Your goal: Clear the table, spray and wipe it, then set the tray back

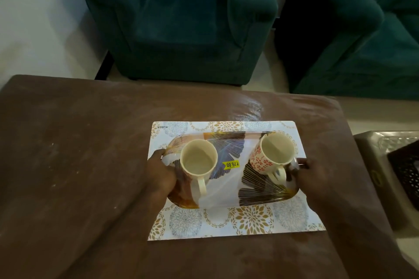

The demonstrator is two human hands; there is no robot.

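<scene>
Left hand and right hand each hold a closed grip on opposite ends of the tray, two mugs aboard, over the placemat on the worktop.

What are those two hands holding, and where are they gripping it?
The tray with two mugs on it. The left hand grips its left short edge, and the right hand grips its right short edge.
</scene>
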